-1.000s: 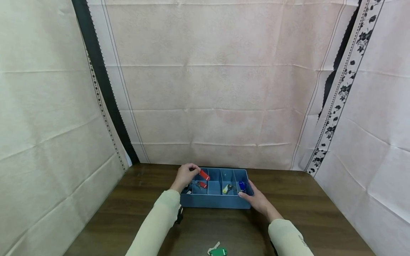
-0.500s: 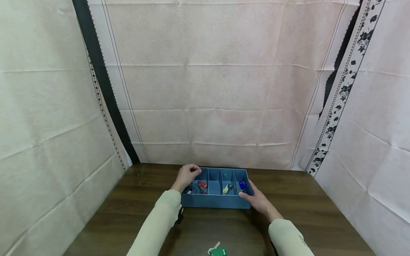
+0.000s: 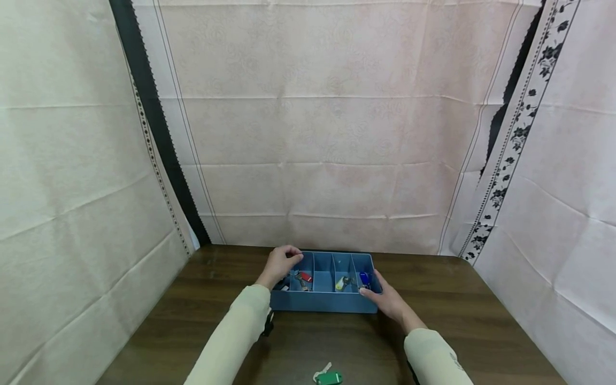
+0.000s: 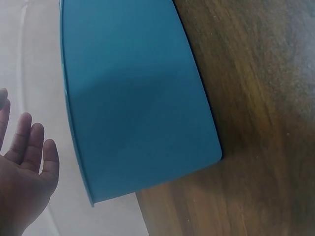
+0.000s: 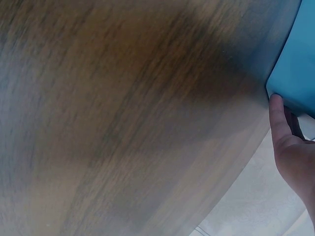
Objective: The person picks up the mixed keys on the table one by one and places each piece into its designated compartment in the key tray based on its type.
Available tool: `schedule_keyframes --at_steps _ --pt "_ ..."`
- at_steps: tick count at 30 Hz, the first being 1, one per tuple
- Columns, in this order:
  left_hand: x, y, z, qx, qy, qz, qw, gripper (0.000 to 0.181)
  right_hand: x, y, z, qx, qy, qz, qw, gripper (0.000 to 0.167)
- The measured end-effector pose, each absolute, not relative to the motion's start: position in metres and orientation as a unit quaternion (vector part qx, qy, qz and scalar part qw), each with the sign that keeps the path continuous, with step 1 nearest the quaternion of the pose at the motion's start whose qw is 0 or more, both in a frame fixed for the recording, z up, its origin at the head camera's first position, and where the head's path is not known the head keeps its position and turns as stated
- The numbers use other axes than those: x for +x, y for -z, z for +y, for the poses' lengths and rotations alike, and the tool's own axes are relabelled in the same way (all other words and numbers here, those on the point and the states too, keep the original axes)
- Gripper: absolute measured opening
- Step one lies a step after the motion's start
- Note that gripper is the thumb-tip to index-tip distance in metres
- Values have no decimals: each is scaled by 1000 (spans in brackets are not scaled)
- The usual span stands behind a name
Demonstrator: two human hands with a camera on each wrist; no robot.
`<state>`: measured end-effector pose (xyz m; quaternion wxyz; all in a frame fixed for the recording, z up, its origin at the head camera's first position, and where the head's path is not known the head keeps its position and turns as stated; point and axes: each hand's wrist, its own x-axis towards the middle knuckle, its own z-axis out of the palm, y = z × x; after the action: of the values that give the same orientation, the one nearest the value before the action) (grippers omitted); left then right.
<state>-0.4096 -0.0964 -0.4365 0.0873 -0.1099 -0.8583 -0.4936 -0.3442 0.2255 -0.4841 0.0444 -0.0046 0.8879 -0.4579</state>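
On the table sits a blue divided box (image 3: 323,302). My left hand (image 3: 279,267) hovers over its left end, thumb and forefinger close together with nothing visible between them. The left wrist view shows the left hand's (image 4: 29,174) other fingers loosely bent beside the box (image 4: 138,108). Below it, a red key tag (image 3: 305,276) with keys lies in a left compartment. My right hand (image 3: 391,302) grips the box's right end, thumb over the front rim; in the right wrist view, a finger of the right hand (image 5: 293,152) touches the box's corner.
A yellow key tag (image 3: 340,284) and a blue key tag (image 3: 364,278) lie in compartments to the right. Something dark and white (image 3: 284,286) is partly hidden at the far left. A green key tag (image 3: 329,378) with a key lies near the front of the table (image 3: 298,347).
The red key tag that my left hand held a second ago has left its fingers, dropping into the compartment below. The left hand stays above the box; the right hand has not visibly moved.
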Motion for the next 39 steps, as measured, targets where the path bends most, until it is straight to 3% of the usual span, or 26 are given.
schedule_keyframes --at_steps 26,39 --pt "-385 427 -104 -141 468 -870 56 12 -347 483 224 -3 456 889 48 91" --pt "-356 422 -105 -200 490 -848 4 15 -345 484 226 -3 454 889 51 92"
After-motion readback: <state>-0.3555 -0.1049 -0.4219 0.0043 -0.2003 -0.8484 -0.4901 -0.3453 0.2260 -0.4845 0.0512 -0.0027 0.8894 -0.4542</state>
